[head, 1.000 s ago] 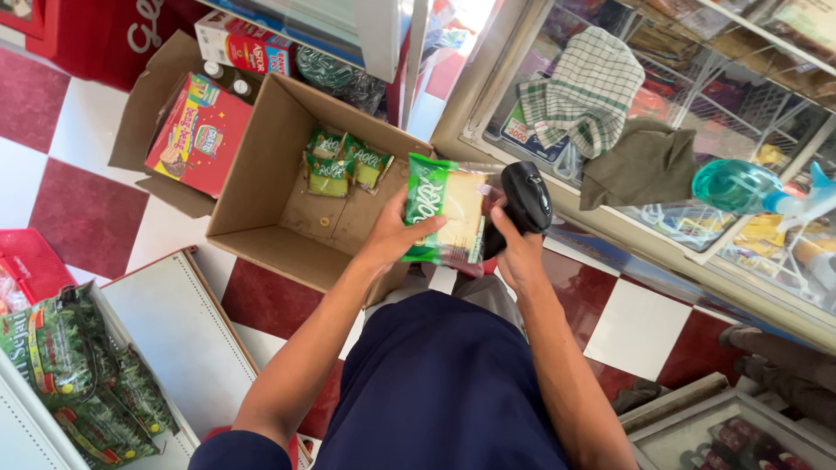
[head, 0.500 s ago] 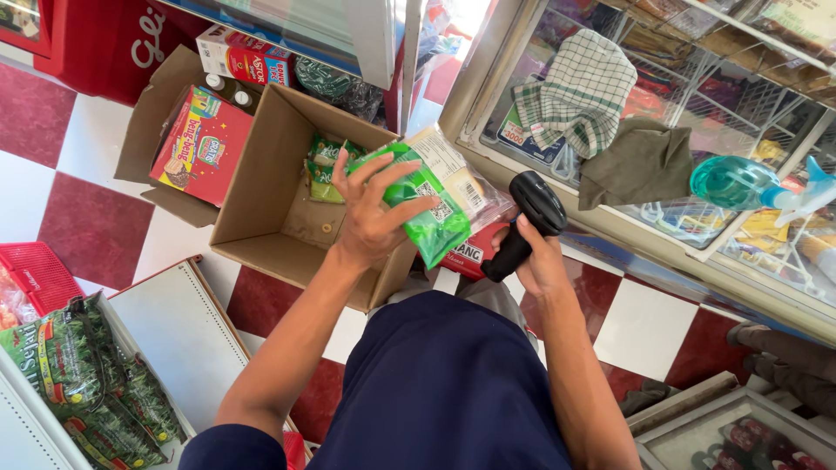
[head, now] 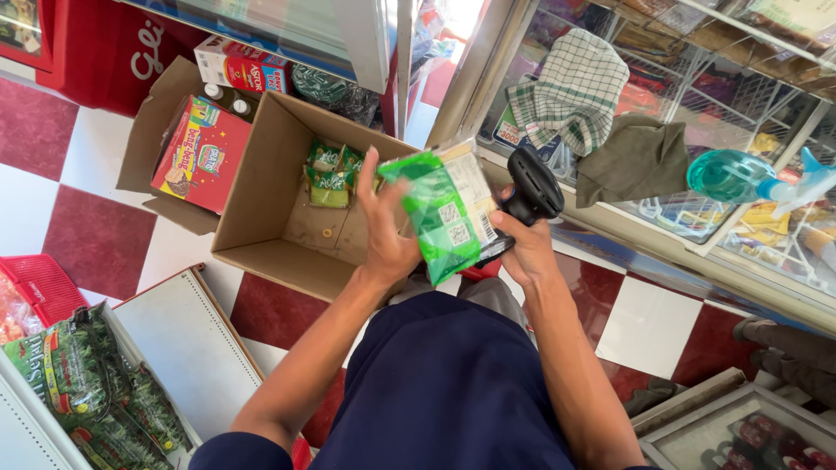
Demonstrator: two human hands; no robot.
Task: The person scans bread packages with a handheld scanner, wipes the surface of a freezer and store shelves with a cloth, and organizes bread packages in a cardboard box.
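My left hand point(head: 386, 235) grips a green snack packet point(head: 440, 213) and tilts it so its back side with printed codes faces up. My right hand point(head: 522, 248) holds a black handheld barcode scanner point(head: 533, 187) right beside the packet's right edge. Both hands hover over the near right corner of an open cardboard box point(head: 261, 200). A few small green packets point(head: 331, 174) lie at the far end of that box.
A red carton point(head: 202, 155) rests in a second box to the left. A glass display counter point(head: 662, 148) with a checked cloth point(head: 570, 87) and a teal spray bottle point(head: 740, 177) stands to the right. Bundled green packets point(head: 87, 392) and a red basket point(head: 39, 287) sit lower left.
My left hand has turned the green packet over so its back faces up. The scanner in my right hand has closed in beside the packet again.
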